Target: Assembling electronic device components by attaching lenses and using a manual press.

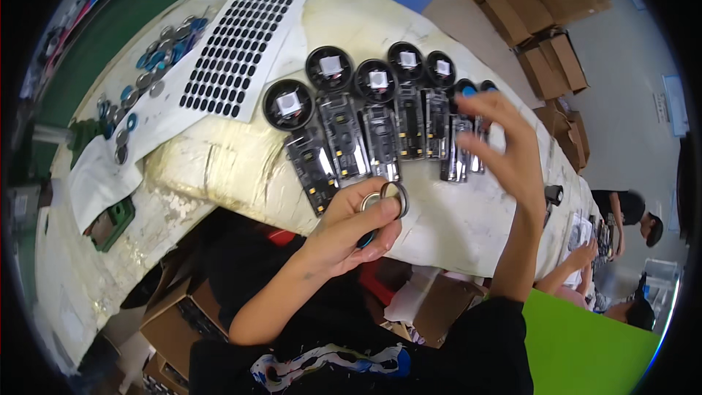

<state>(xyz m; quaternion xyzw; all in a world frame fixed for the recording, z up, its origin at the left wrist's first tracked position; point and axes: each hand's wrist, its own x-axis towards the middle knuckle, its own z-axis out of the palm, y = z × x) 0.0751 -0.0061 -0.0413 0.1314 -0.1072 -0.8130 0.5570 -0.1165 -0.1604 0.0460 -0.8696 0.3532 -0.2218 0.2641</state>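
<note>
My left hand [357, 225] is closed around a few round metal caps or rings [395, 200], stacked at the thumb and fingers; a bit of blue shows beneath. My right hand [504, 143] is raised over the right end of a row, fingers apart and slightly blurred, nothing visible in it. The row is several units with black round heads and clear rectangular bodies [346, 135], fanned across the table. White squares show inside most heads [288, 104]. One head at the right, beside my right fingertips, has a blue disc [468, 91].
A white sheet of black oval stickers [238, 47] lies on the worn covered table [219, 168]. Loose round metal and blue pieces [157, 58] are scattered left of it. Cardboard boxes [523, 7] stand beyond the table. Other people work at the far right, near a green panel [585, 344].
</note>
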